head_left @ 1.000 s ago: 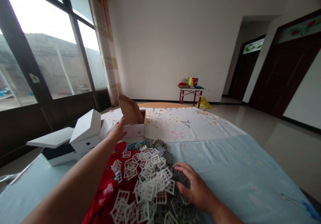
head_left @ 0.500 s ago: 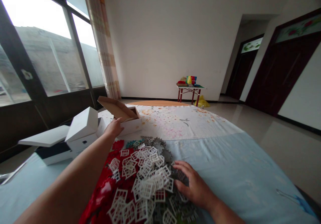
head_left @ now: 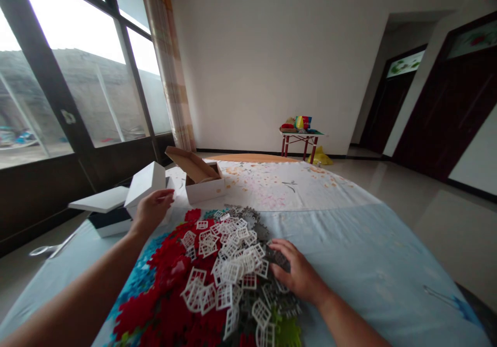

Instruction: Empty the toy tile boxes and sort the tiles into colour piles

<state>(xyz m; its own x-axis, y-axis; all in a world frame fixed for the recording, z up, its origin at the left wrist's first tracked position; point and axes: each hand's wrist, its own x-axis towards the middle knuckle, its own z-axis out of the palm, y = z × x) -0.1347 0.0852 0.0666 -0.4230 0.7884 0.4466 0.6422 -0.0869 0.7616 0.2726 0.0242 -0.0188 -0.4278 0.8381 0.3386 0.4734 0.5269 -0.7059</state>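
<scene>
My left hand (head_left: 152, 210) reaches out over the left side of the table, in front of a white box with a raised lid (head_left: 147, 184). Its fingers are stretched out, with nothing visible in them; whether it touches the box I cannot tell. My right hand (head_left: 297, 270) lies at the right edge of the pile, thumb and fingers apart, beside grey toothed pieces (head_left: 261, 228). White plastic window-shaped pieces (head_left: 236, 256) are heaped mid-pile. Red toothed plastic pieces (head_left: 171, 269) spread to their left, blue pieces (head_left: 143, 266) beyond, and lime-green pieces (head_left: 287, 330) at the front.
An open white box with a brown inside (head_left: 205, 189) stands behind the pile. Another open white box with a dark inside (head_left: 111, 222) is at the far left. A light blue cloth (head_left: 349, 264) covers the table. By the wall stands a small table (head_left: 301, 133) holding colourful items.
My left hand has left the brown-lined box and moved left to the neighbouring white box. My right hand stays by the pile. The view has shifted slightly left.
</scene>
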